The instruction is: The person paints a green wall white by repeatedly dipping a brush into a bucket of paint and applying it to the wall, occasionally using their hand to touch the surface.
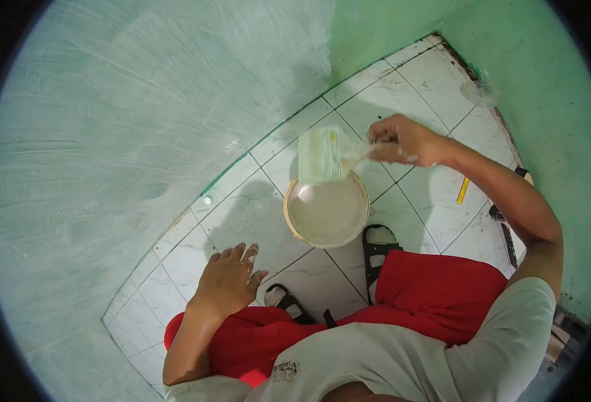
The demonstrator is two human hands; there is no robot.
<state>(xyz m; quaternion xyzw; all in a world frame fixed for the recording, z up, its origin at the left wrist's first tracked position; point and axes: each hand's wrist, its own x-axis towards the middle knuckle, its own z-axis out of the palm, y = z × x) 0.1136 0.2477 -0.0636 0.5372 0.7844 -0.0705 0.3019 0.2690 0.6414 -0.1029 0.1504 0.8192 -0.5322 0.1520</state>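
My right hand (406,142) grips the handle of a wide flat paintbrush (321,155), its fingers closed round it. The brush's pale, paint-coated bristles point left, over the far rim of a round bucket (286,213). Whitish paint (329,216) lies inside the bucket, which stands on the floor in front of my feet. Near my left knee, my left hand (227,281) is held out with fingers spread and nothing in it. White paint smears show on its thumb and fingertips, and on my right wrist.
On the left, a wall (141,100) carries streaky white paint over green; bare green (389,30) shows towards the corner. A crumpled clear plastic bag (481,90) lies by the right wall. A yellow strip (463,191) rests on the tiled floor (235,194), and a small white round thing (207,199) sits near the left wall.
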